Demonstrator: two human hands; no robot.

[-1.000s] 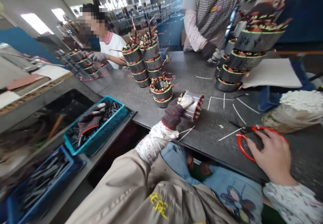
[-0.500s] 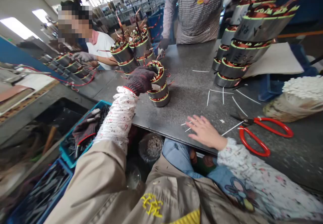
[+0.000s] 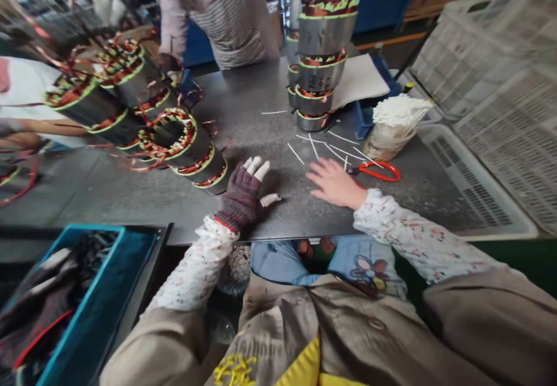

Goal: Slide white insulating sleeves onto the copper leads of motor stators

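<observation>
My left hand [image 3: 246,191], in a dark knitted glove with white fingertips, lies on the dark tabletop [image 3: 278,217] with its fingers apart, beside a leaning stack of copper-wound metal rings [image 3: 191,151]. Bare and spread out, my right hand [image 3: 333,181] rests on the table near several thin white strips [image 3: 295,153]. Just beyond its wrist are red-handled cutters [image 3: 383,171], partly hidden behind the hand. Neither hand holds anything.
A taller ring stack [image 3: 324,32] stands at the back, with a bag of white cord [image 3: 394,125] and white crates [image 3: 500,43] at right. A teal bin [image 3: 113,281] is at lower left. A person in a checked apron [image 3: 235,23] stands across the table.
My left hand has left the ring stack and come down flat on the table. The view has swung right. Across the table, the other person's raised gloved hand now shows over the left stacks.
</observation>
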